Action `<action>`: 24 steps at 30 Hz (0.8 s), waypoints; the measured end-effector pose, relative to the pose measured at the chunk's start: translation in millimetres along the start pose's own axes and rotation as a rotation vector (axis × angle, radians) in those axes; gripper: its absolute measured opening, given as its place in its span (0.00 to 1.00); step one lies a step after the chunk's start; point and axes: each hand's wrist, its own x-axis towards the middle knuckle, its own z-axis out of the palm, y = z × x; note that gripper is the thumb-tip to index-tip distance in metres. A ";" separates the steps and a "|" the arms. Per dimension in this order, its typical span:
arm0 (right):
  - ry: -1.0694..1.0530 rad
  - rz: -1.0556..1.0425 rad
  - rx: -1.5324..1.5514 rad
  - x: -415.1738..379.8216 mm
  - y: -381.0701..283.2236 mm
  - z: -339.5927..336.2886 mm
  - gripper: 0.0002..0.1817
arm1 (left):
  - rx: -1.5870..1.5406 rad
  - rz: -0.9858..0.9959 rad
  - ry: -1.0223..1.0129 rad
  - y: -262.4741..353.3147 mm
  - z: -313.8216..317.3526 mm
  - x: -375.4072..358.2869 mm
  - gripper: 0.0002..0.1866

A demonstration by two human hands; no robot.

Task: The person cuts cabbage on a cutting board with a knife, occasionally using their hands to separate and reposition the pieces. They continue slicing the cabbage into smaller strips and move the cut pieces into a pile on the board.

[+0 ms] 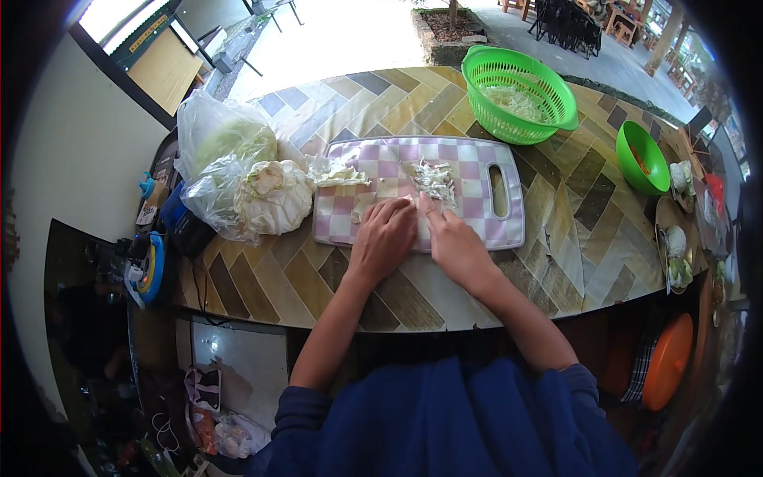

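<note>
On the checked cutting board, my left hand pinned the cabbage piece with curled fingers, my right hand apparently gripping a knife, shreds at twelve o'clock.

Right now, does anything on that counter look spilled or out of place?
Nothing stands out. Shredded cabbage sits in a pile on the checked cutting board, both hands rest on it, and the green colander stands upright.

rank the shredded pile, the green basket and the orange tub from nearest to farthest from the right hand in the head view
1. Shredded pile: on the cutting board, just beyond the right hand's fingertips.
2. Green basket: past the board, at the counter's far edge.
3. Orange tub: off the counter, low at the right.
</note>
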 end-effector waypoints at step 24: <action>-0.042 0.009 -0.059 -10.4 -5.8 -3.8 0.31 | -0.001 -0.003 -0.013 -6.1 8.2 -2.6 0.18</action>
